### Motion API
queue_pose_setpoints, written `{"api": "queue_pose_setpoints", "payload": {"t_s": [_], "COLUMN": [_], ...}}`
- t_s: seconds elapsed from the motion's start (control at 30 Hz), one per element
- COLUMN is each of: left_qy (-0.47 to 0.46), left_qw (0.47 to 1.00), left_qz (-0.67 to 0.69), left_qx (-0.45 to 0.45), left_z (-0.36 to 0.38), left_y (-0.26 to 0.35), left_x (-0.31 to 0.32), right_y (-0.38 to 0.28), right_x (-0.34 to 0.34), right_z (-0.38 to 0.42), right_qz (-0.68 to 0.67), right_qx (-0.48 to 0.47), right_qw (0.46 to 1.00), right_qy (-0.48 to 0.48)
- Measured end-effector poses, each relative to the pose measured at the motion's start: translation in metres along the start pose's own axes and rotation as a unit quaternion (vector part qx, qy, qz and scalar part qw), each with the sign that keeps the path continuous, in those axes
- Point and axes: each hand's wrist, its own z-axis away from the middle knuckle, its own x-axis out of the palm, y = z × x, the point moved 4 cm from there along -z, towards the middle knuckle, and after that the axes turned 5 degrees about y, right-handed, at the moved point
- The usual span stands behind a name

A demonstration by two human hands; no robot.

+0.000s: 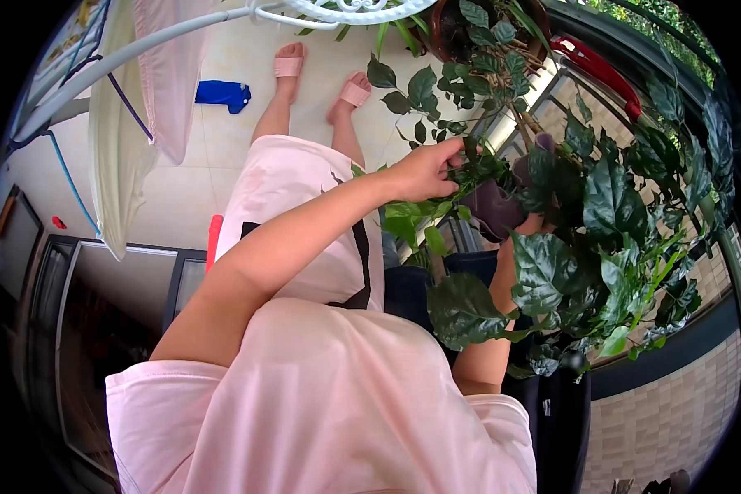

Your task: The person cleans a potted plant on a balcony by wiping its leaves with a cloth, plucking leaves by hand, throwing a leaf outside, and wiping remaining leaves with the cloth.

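My left hand (424, 171) reaches across into the potted plant's foliage. Its fingers are curled against a thin leafy stem (472, 169) with small dark leaves. Lighter green leaves (405, 218) hang just below that hand. My right hand (533, 224) is mostly covered by big glossy leaves (543, 267), so its fingers do not show. It touches or lies right beside a dull purple, soft-looking thing (494, 210), whose kind I cannot make out. More purple shows higher up among the stems.
A brown plant pot (453, 33) stands at the top, beside a white metal scrollwork piece (354, 10). Pale cloths (169, 90) hang from a rack (140, 56) at left. A blue cloth-like item (222, 95) lies on the tiled floor (173, 198). A dark railing (737, 272) runs along the right.
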Motion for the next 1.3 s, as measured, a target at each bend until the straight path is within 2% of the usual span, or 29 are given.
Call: {"api": "queue_pose_setpoints", "payload": {"t_s": [0.07,0.17,0.23,0.33,0.4,0.43,0.47,0.5,0.53,0.63,0.7,0.73,0.87,0.97,1.07,1.17,1.3], "left_qy": [-0.003,0.034,0.044,0.055,0.065,0.058,0.051,0.045,0.075,0.035,0.040,0.038,0.029,0.025,0.003,0.014,0.027], "left_qw": [1.000,0.989,0.995,0.997,0.994,0.995,0.995,0.993,0.984,0.997,0.994,0.994,0.992,0.993,0.999,0.996,0.992], "left_qz": [0.012,0.135,0.065,0.042,0.069,0.026,-0.016,-0.059,0.001,-0.014,-0.012,-0.026,-0.061,-0.066,0.038,0.081,0.122], "left_qx": [0.013,0.058,0.064,0.046,0.059,0.071,0.083,0.095,0.163,0.066,0.099,0.101,0.108,0.096,0.025,0.039,0.006], "left_z": [-0.007,-0.013,-0.011,-0.009,-0.011,-0.011,-0.013,-0.014,-0.013,-0.006,-0.010,-0.010,-0.010,-0.010,-0.008,-0.010,-0.007], "left_y": [-0.006,-0.016,-0.008,-0.002,0.000,0.001,0.001,0.003,0.011,0.012,-0.006,-0.009,-0.015,-0.016,-0.011,-0.016,-0.013], "left_x": [0.003,0.008,0.007,0.008,0.009,0.009,0.008,0.008,0.010,0.013,0.016,0.016,0.016,0.015,0.008,0.007,0.008], "right_y": [0.001,-0.006,-0.017,-0.048,-0.087,-0.105,-0.123,-0.136,-0.128,-0.085,-0.065,-0.065,-0.042,-0.006,0.012,0.017,0.016], "right_x": [0.001,0.001,0.002,0.008,0.018,0.025,0.031,0.034,0.036,0.051,0.054,0.052,0.052,0.047,0.036,0.030,0.031], "right_z": [-0.003,-0.006,-0.012,-0.025,-0.034,-0.032,-0.029,-0.019,-0.020,-0.021,-0.023,-0.019,-0.022,-0.024,-0.020,-0.018,-0.023], "right_qz": [0.001,-0.001,-0.010,-0.027,-0.045,-0.034,-0.004,0.062,0.014,-0.098,-0.119,-0.145,-0.129,-0.095,-0.071,-0.063,-0.061], "right_qx": [-0.007,-0.020,-0.047,-0.146,-0.305,-0.351,-0.352,-0.312,-0.265,-0.116,-0.008,0.041,0.110,0.062,0.046,0.042,0.032], "right_qw": [1.000,1.000,0.999,0.988,0.944,0.921,0.914,0.917,0.936,0.966,0.967,0.970,0.977,0.988,0.993,0.995,0.996], "right_qy": [-0.002,-0.006,-0.012,-0.043,-0.119,-0.165,-0.203,-0.242,-0.229,-0.210,-0.226,-0.189,-0.126,-0.107,-0.085,-0.070,-0.063]}}
